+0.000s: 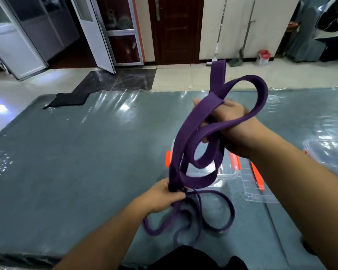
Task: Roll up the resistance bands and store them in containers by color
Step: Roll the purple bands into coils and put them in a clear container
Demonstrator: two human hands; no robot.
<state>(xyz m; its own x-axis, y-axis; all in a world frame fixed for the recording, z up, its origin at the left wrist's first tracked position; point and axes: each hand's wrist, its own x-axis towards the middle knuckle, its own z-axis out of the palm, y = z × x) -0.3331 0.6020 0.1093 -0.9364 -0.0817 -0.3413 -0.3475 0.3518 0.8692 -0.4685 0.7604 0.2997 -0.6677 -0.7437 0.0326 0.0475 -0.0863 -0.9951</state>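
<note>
A long purple resistance band [185, 133] hangs in loose loops between my two hands above the table. My right hand [230, 121] is raised and grips the upper loops, with one end of the band sticking up past it. My left hand [162, 195] is lower and nearer to me, and its fingers pinch the band where thinner loops [213, 211] droop down toward the table. Behind the band lies a clear plastic container [224, 172] with orange latches, partly hidden by the loops.
The table wears a grey-green cover [76, 152] under glossy plastic film. A clear lid with an orange clip [258, 182] lies right of the container, and another clear container [328, 152] sits at the right edge. A black cloth [66, 99] lies at the far left corner.
</note>
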